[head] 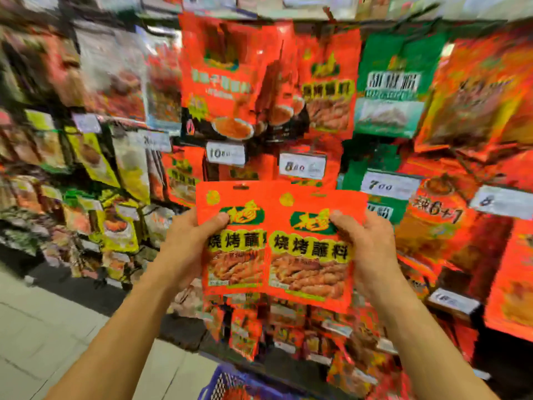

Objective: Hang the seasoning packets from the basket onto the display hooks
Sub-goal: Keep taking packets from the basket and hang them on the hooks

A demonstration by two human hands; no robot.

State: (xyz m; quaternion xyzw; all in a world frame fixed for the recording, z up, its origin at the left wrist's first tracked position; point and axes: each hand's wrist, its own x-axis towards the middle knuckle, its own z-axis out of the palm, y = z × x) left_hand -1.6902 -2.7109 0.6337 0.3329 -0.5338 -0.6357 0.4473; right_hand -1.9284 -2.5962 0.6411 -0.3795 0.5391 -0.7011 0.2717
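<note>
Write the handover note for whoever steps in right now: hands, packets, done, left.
Left hand grips the left packet; right hand grips the right packet.
The two red packets are held side by side, the right one overlapping the left, in front of the display, not on a hook.
Matching packets hang above, over the 8 price tag.
Basket is below, by the floor; its contents are unclear.
Left: hang both packets.

Both forearms were bare, with no sleeve reaching into view; the left hand and right hand wore no gloves, rings, or watch
</note>
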